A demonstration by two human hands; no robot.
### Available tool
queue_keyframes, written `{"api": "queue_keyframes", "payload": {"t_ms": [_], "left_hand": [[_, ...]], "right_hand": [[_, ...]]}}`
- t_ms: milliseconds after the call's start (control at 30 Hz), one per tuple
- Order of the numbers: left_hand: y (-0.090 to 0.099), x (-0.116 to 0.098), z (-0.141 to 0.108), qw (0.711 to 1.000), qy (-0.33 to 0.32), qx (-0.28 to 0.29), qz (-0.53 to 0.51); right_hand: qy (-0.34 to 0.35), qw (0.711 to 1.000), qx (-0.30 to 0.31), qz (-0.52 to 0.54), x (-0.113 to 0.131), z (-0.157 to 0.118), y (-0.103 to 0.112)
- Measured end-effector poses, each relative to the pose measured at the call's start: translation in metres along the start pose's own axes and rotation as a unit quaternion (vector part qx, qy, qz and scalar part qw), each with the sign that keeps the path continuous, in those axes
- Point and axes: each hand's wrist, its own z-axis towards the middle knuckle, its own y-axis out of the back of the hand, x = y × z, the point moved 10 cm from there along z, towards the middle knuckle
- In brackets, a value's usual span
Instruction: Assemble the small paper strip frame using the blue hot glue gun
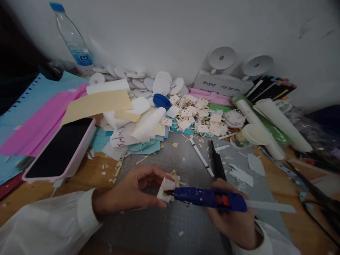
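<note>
My left hand (140,187) pinches a small white paper piece (165,187) between thumb and fingers above the grey cutting mat (148,233). Thin yellowish strips stick out behind that piece. In my right hand (236,219) is a dark blue glue gun (207,198) with a red patch on its body and a pale glue stick (271,206) coming out of its rear. The gun's dark nozzle tip points left and appears to touch the white piece. Part of my right hand is hidden behind the gun.
Small square paper figures (191,115) with drawn faces lie heaped at the back. Round white discs (159,85) are piled by the wall. A phone (62,148) rests at left, near a water bottle (71,40). A pen (201,156), paper cup (251,136) and scraps lie right.
</note>
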Motion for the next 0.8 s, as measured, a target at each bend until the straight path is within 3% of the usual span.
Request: {"api": "queue_keyframes", "payload": {"t_ms": [300, 467, 667, 800], "left_hand": [[0.000, 0.001, -0.001, 1.000, -0.004, 0.003, 0.005], [0.000, -0.002, 0.001, 1.000, -0.017, -0.001, -0.007], [0.004, 0.001, -0.001, 1.000, -0.013, -0.011, -0.011], [0.004, 0.001, -0.001, 1.000, -0.008, -0.012, -0.012]], "right_hand": [[0.014, 1.000, -0.002, 0.004, 0.004, 0.001, 0.000], [0.015, 0.998, -0.038, -0.050, -0.001, -0.001, 0.009], [0.023, 1.000, 0.005, -0.010, 0.002, 0.003, 0.002], [0.020, 0.998, -0.030, -0.050, 0.000, 0.002, 0.009]]}}
